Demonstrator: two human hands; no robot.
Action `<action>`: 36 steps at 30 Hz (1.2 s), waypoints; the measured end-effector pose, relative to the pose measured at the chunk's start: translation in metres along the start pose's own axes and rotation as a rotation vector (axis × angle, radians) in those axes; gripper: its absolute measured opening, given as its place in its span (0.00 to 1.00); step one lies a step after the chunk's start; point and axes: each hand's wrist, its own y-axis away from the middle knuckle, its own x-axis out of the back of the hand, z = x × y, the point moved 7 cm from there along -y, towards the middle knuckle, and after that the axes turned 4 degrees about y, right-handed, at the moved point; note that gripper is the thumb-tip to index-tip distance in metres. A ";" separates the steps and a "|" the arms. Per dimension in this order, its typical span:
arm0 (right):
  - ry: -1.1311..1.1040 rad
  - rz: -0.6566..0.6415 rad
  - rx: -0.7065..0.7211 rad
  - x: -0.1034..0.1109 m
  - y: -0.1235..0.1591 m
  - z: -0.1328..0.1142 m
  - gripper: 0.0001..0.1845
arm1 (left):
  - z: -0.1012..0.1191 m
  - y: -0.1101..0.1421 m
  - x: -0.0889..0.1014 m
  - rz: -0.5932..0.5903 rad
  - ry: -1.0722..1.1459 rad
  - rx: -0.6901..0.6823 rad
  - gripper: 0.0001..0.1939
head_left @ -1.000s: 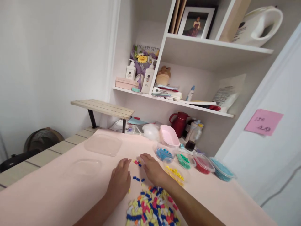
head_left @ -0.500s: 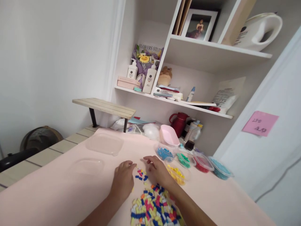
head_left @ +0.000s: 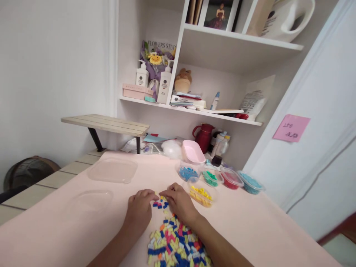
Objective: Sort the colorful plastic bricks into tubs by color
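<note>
My left hand (head_left: 139,209) rests low over the pink tabletop, its fingers curled and its thumb tip close to my right fingertips. What it holds, if anything, is too small to make out. My right hand (head_left: 179,204) reaches in from the other side, index finger stretched out and the other fingers bent. A small group of blue and pink toy bricks (head_left: 158,205) lies just below the fingertips. Nearer to me, partly under my right forearm, spreads a pile of small bricks (head_left: 169,239) in yellow, blue, pink, white and orange.
Clear tubs of yellow bricks (head_left: 202,200), blue pieces (head_left: 188,173), green pieces (head_left: 211,178) and red pieces (head_left: 232,181) stand at right. Behind them is a pink box (head_left: 193,151). Clear lids (head_left: 112,170) lie at left, near a raised wooden shelf (head_left: 105,124).
My right hand has moved in toward my left, and their fingertips are now closer together above the small group of bricks. The whole view has shifted slightly.
</note>
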 end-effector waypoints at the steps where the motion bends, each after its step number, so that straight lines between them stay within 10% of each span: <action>1: -0.002 0.003 -0.004 0.000 0.000 0.000 0.17 | -0.001 -0.001 0.001 0.007 0.029 0.000 0.26; 19: -0.015 -0.035 -0.018 0.003 0.004 -0.006 0.14 | -0.017 0.002 0.019 0.189 0.506 0.193 0.16; 30: -0.144 -0.038 -0.090 0.010 0.001 -0.003 0.08 | -0.009 -0.002 0.002 0.099 -0.045 0.060 0.29; 36: -0.264 -0.003 0.006 0.074 -0.004 -0.026 0.05 | 0.002 0.001 -0.006 -0.060 -0.154 -0.049 0.27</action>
